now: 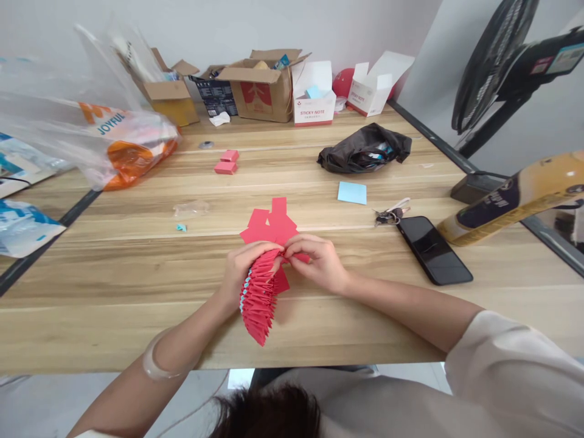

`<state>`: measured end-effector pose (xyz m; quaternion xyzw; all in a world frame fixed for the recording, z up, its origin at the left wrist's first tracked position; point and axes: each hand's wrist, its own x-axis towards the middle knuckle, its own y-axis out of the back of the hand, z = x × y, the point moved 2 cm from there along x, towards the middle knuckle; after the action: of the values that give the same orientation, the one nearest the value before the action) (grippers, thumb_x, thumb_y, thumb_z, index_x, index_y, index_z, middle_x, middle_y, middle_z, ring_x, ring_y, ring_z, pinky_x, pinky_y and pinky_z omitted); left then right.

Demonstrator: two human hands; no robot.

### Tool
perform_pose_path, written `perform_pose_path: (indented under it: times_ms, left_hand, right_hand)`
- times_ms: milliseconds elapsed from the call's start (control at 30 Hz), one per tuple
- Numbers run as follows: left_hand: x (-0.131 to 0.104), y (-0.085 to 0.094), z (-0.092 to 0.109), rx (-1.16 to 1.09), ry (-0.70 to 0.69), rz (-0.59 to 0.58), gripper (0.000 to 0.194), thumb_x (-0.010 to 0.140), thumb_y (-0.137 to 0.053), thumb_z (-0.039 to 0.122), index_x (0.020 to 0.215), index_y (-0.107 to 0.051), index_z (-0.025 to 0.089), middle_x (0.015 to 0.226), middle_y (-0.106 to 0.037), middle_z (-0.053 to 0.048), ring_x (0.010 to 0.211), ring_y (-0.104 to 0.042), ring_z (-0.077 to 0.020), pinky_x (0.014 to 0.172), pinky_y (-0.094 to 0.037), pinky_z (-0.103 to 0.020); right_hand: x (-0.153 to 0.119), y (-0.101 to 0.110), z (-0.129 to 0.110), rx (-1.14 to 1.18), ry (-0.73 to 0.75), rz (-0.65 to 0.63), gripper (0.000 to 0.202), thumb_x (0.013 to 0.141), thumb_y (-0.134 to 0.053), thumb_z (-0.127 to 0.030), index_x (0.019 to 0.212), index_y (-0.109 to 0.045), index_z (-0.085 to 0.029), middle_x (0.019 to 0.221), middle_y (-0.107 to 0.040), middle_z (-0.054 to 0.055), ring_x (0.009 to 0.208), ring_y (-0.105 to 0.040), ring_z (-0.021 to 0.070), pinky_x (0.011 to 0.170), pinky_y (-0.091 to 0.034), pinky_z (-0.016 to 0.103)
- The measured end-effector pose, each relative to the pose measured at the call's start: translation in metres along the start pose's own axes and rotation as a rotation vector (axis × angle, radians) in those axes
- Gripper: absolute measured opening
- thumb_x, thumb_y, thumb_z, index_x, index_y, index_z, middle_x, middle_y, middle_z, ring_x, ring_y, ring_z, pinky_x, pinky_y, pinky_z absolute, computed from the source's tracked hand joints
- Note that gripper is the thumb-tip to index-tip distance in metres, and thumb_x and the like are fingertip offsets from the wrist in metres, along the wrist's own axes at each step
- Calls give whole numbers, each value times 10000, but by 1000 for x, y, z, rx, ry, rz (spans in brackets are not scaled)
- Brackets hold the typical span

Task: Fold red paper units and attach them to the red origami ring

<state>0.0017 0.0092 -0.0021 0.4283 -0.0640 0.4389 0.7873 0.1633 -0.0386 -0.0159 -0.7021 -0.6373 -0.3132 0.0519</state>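
A curved piece of many folded red papers (259, 298), with light blue bits along its left edge, hangs from my left hand (241, 267). The fingers of that hand are wrapped round its upper part. My right hand (319, 258) is closed in a pinch at the piece's top end, its fingertips touching those of my left hand. What exactly lies between the right fingertips is too small to tell. Loose red paper sheets (278, 222) lie spread on the table behind and beneath both hands.
Pink paper blocks (227, 167), a blue note pad (352, 193), a black plastic bag (365, 149), keys (391, 215), a phone (433, 249) and a yellow bottle (511, 201) lie or stand around. Open boxes (262, 91) line the wall. A fan (493, 61) stands right.
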Motion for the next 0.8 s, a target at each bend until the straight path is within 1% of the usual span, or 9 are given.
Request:
perform_pose_path:
  times_ms: [167,233,333,400,500,567,633,700,800]
  left_hand:
    - [2,2,7,-25,11,16,98,788,-594,196,861,-657,183,854,-699,-41,765,-643,-159,733,-497,-264]
    - [3,4,8,-27,16,32,96,790,-588,195,847,-664,181,850,-701,-42,763,-643,-157,734,-499,-266]
    - [3,4,8,-31,1,46,92,788,-589,184,839,-666,179,851,-701,-42,763,-643,-154,730,-501,-262]
    - [3,4,8,-34,-14,53,91,787,-590,172,838,-666,179,855,-700,-42,770,-643,-152,732,-500,-259]
    - [3,4,10,-41,0,52,88,787,-591,178,835,-664,179,852,-701,-42,774,-644,-155,733,-503,-264]
    - [4,3,12,-58,39,72,69,774,-605,192,814,-660,178,821,-702,-34,747,-647,-154,716,-510,-264]
    - [5,3,13,-82,93,97,52,752,-630,204,789,-654,174,786,-701,-23,705,-647,-147,690,-517,-254]
    - [5,2,12,-106,141,104,55,741,-642,210,780,-650,173,771,-700,-18,675,-646,-141,674,-521,-249]
    - [5,0,10,-131,169,97,57,747,-641,220,793,-648,187,766,-697,-14,654,-642,-138,658,-527,-258]
  right_hand:
    - [-3,0,1,66,-59,34,105,796,-544,-168,782,-645,-197,777,-682,41,735,-647,141,654,-538,247]
    - [-4,1,1,46,-14,36,109,807,-552,-190,800,-660,-203,804,-695,49,755,-655,152,681,-545,267]
    - [-5,2,1,-10,98,54,123,813,-562,-195,826,-681,-221,860,-708,53,815,-665,172,748,-548,299]
    - [-5,3,0,-30,153,72,135,817,-560,-191,827,-689,-231,855,-713,46,834,-668,180,761,-551,305]
    - [-6,3,-1,-26,156,62,152,824,-544,-190,804,-687,-235,814,-714,37,828,-672,184,759,-554,309]
    - [-6,3,0,2,94,53,129,819,-554,-206,804,-680,-227,819,-713,40,810,-672,178,758,-551,308]
    - [-6,1,2,92,-15,49,93,800,-589,-237,843,-667,-209,841,-707,49,794,-668,167,755,-551,302]
    - [-5,-2,5,254,-138,31,135,773,-627,-272,877,-650,-190,853,-697,55,787,-664,158,756,-555,303]
    - [-3,-6,9,507,-282,0,168,739,-662,-310,844,-640,-181,822,-684,45,773,-662,154,763,-561,322]
